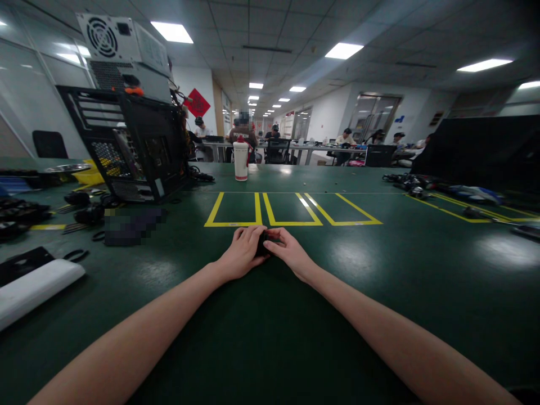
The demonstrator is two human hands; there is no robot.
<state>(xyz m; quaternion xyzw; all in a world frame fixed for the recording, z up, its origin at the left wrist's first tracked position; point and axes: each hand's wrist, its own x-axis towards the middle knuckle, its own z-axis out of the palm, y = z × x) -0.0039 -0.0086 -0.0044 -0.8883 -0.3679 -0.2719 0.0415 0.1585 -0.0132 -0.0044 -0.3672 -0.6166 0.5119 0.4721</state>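
Just in front of the yellow tape outlines, my left hand (243, 250) is wrapped round a small black object (262, 245). My right hand (289, 251) comes to the same object from the other side, its thumb and fingers pinched at its right edge. Most of the object is hidden behind the left fingers, and its kind cannot be made out. Both hands are close to the green tabletop (270, 337). Yellow tape rectangles (291, 223) lie on the surface just beyond the fingertips.
At the left stands an open black computer case (139, 146) with power supply units (126, 45) on top. A white cup (241, 161) stands beyond the tape. A white elongated object (42, 287) lies at left. Cables (409, 183) lie at right. Several people sit in the background.
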